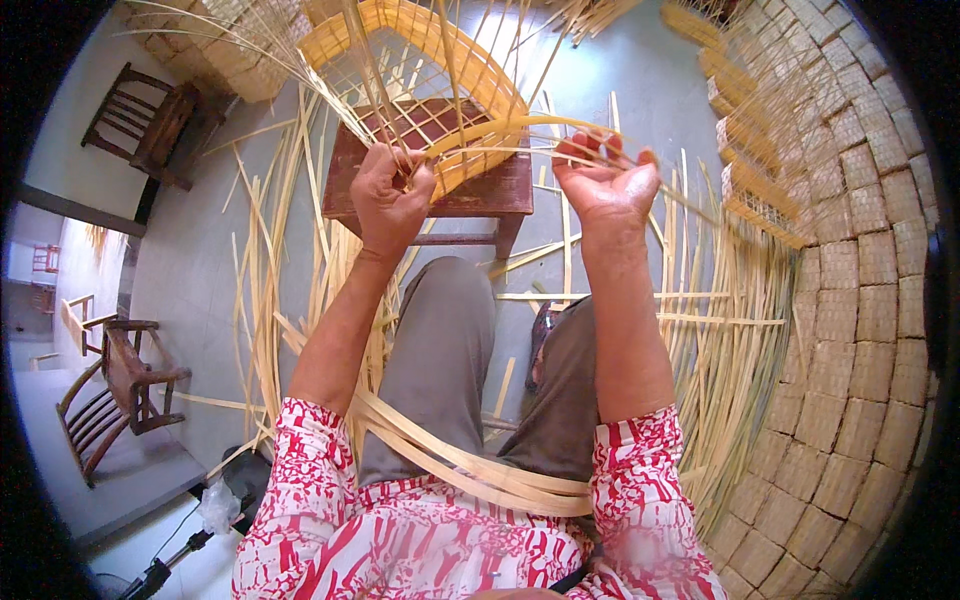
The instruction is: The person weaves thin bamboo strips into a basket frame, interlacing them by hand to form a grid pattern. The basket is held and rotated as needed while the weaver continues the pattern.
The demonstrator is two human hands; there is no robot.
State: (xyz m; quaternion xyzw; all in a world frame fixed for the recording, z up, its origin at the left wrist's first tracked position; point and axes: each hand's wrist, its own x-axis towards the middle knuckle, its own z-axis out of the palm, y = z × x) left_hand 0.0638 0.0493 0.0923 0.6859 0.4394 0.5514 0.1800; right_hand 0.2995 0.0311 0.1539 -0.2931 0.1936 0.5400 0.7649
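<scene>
- The left hand (pixel 388 196) was curled tight around thin yellow bamboo strips (pixel 455 140) of a half-woven bamboo basket (pixel 440 60)
- The right hand (pixel 606 180) pinched one long strip, its fingers bent over it
- The basket sat on a small dark red wooden stool (pixel 480 195), just past the knees
- Loose bamboo strips (pixel 720 340) lay on the grey floor, and some lay across the lap (pixel 470 470)
- Stacked woven bamboo mats (pixel 860 280) stood on the right

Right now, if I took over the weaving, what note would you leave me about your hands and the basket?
Left hand: closed on the thin upright strips of the basket frame.
Right hand: pinching a bamboo strip bent across the frame.
The frame rests on a red stool.
Long strips lie over the lap; loose ones cover the floor.
Done: rim band and open lattice. Left: the sides are mostly unwoven.
</scene>
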